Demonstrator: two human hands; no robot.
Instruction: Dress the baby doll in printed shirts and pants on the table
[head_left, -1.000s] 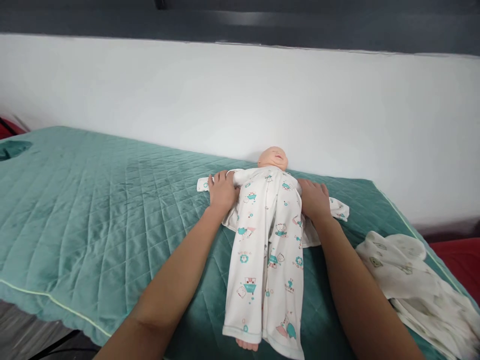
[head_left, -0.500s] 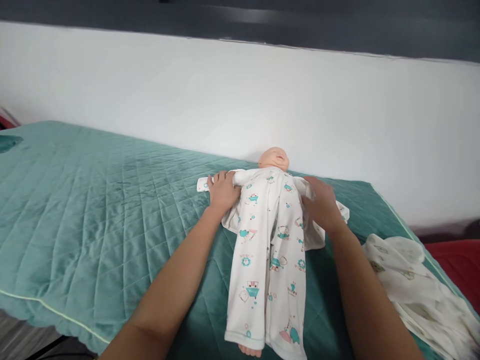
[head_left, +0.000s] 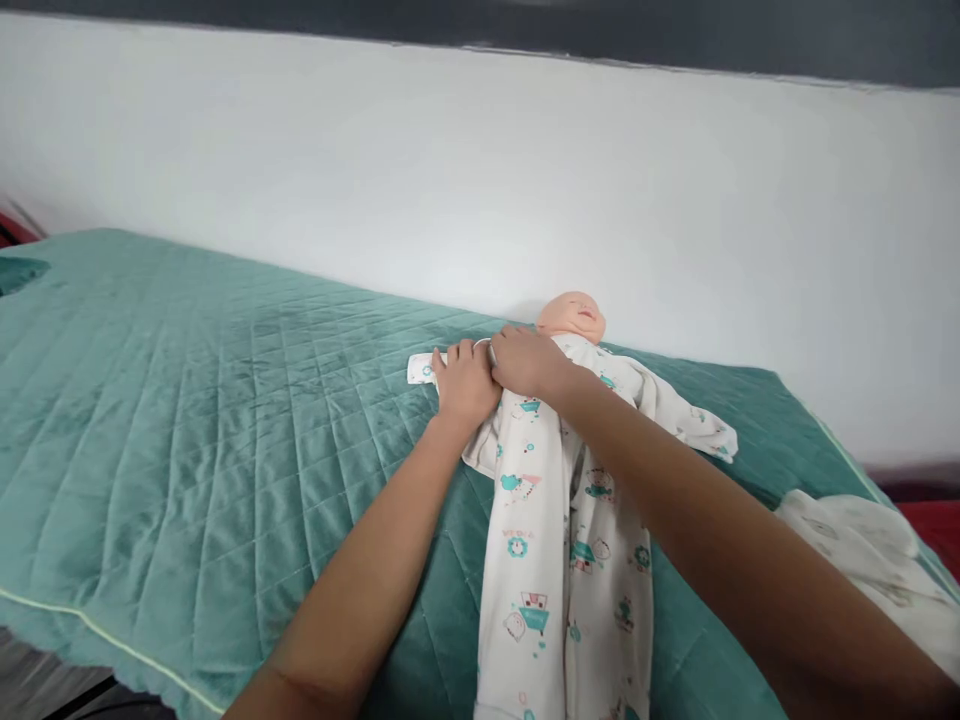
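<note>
A baby doll lies on its back on the bed, its head toward the wall. It is dressed in a white printed baby shirt and long matching pants. My left hand is curled over the shirt's left-hand sleeve, whose cuff sticks out past my fingers. Right beside it, nearer the doll's shoulder, my right hand has closed on the same sleeve; its fingertips are partly hidden. The other sleeve lies spread out on the right, and my right forearm crosses over the doll's body.
A green quilted cover spreads over the bed. Crumpled white printed cloth lies at the right edge. Behind the doll rises a white wall, with a dark band above it. Something red shows beyond the bed's right side.
My right hand has left the shirt's right-hand side and moved left across the doll to the sleeve beside my left hand. My left hand stays on that sleeve. The view has shifted slightly.
</note>
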